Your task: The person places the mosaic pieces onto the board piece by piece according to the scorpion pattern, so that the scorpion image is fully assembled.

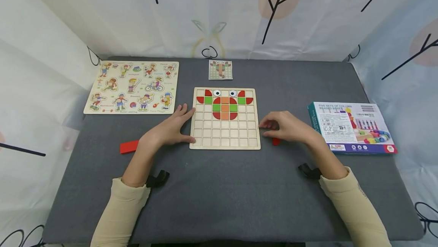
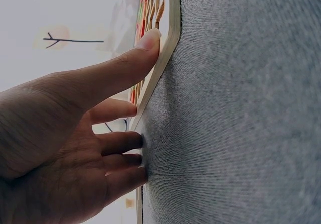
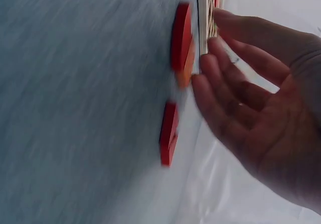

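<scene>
A wooden grid board [image 1: 224,137] lies at mid-table, its upper cells filled with red, green and orange pieces around two eye pieces. My left hand [image 1: 172,127] rests along its left side, fingers spread. In the left wrist view, the left thumb [image 2: 149,39] lies on the board's rim. My right hand [image 1: 285,126] hovers just beyond the right edge, fingers loosely bent, with nothing visible between them. Below it is a red piece [image 1: 275,141]. In the right wrist view, a rounded red piece [image 3: 181,35], an orange piece [image 3: 185,76] and another red piece [image 3: 169,131] lie on the table.
A small pattern card [image 1: 220,71] lies behind the board. A picture puzzle board [image 1: 133,87] is at the back left, and a boxed set [image 1: 354,128] at the right. One flat red piece [image 1: 129,147] sits beside the left forearm. White cloth walls [image 1: 232,15] border the grey table.
</scene>
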### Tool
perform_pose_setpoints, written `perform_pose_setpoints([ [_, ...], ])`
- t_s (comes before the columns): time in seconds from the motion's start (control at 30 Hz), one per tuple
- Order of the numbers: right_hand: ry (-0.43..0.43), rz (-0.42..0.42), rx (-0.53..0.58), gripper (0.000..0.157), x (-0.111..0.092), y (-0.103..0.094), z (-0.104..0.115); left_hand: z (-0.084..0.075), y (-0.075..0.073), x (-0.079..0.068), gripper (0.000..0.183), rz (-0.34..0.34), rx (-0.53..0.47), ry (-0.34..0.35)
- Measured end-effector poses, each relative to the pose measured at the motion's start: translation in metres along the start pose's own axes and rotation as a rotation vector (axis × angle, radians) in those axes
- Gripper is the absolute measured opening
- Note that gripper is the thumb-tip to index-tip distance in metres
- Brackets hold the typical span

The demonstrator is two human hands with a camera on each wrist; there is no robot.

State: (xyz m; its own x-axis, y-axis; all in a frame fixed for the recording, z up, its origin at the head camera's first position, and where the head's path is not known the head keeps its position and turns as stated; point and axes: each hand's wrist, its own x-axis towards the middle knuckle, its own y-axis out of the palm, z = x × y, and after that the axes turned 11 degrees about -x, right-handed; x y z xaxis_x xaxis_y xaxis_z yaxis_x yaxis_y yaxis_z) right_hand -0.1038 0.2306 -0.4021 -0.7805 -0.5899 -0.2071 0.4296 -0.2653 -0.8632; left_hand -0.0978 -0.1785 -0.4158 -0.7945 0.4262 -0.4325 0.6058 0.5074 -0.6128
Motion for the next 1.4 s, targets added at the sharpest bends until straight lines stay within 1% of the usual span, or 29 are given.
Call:
perform_pose_setpoints([
  [0.13, 0.022, 0.023, -0.025, 0.023, -0.014, -0.003, -0.012, 0.0, 0.0, 0.0, 0.111, -0.002, -0.004, 0.005],
  [0.23, 0.028, 0.026, -0.036, 0.025, -0.02, -0.006, -0.018, -0.001, 0.0, -0.001, 0.111, -0.001, -0.003, 0.0],
  [0.37, 0.018, 0.015, -0.063, 0.028, -0.023, -0.005, -0.022, -0.002, -0.001, -0.001, 0.111, 0.002, -0.002, -0.003],
  [0.5, -0.001, -0.006, -0.094, 0.025, -0.022, -0.002, -0.022, -0.002, -0.001, -0.001, 0.112, -0.001, 0.0, 0.002],
  [0.83, 0.005, -0.055, -0.131, 0.023, -0.014, 0.001, -0.018, -0.001, 0.0, 0.0, 0.113, 0.0, 0.007, -0.011],
  [1.0, -0.019, -0.108, -0.104, 0.024, -0.01, 0.002, -0.012, -0.001, 0.001, 0.001, 0.114, 0.0, 0.01, -0.019],
  [1.17, -0.057, -0.13, -0.047, 0.025, 0.002, 0.006, 0.001, -0.001, 0.001, 0.0, 0.114, -0.005, 0.012, -0.012],
  [1.4, -0.099, -0.117, -0.002, 0.025, 0.027, 0.012, 0.022, -0.001, 0.0, 0.0, 0.112, -0.008, 0.006, -0.005],
])
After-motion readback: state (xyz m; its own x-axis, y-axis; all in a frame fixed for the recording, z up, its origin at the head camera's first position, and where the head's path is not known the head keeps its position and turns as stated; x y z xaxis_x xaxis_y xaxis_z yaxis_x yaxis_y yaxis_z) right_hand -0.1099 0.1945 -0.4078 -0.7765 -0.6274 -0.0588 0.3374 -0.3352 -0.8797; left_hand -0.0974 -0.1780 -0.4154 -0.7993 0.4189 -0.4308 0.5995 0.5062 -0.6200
